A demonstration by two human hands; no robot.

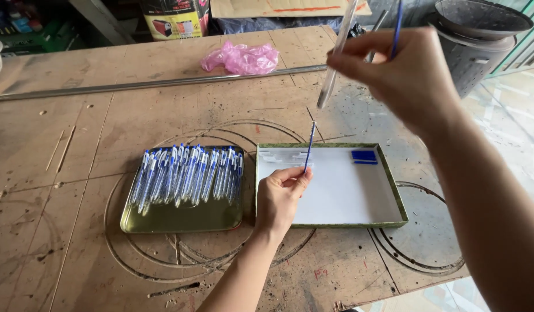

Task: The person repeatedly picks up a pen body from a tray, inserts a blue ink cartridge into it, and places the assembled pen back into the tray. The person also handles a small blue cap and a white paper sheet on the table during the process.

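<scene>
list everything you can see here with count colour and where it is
pens: a few dozen, blue and clear, lying in a row in the left tray
metal tray: one, brass-coloured, left of centre on the table
shallow box: one, green rim, white inside, right of the metal tray
blue parts: a few, far corner of the shallow box
plastic bag: one, pink, far side of the table
metal rod: one, grey, lying across the table
wooden table: one, brown, scored with circles
dark bin: one, top right
refill: one, blue, pinched by the left hand
clear barrel: one, in the right hand
left hand: lower centre
right hand: raised, upper right
</scene>
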